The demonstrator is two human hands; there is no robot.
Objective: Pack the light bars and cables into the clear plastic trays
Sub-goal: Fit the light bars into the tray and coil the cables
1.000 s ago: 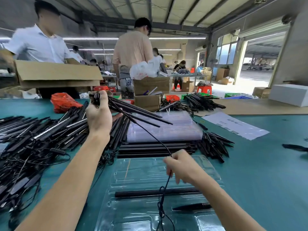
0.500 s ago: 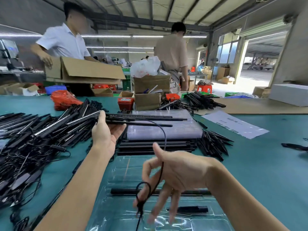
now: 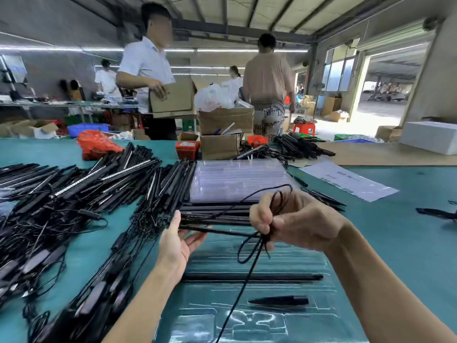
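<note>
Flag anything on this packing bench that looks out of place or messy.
The loose light bars left of the tray stack lie in a tangled heap, cables knotted together. The cable in the right hand dangles uncoiled over the open tray.

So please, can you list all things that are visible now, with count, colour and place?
Clear plastic tray: one, clear, nearest, under the hands; one black bar and a short black piece lie in it.
Tray stack: clear, table centre.
Loose light bars: many, black, left pile.
Second bar pile: black, far right.
Cardboard boxes: brown, far edge.
Red bag: one, far left.
Paper sheet: white, right.
Table: teal.
Left hand: holds a black light bar.
Right hand: grips the black cable.
</note>
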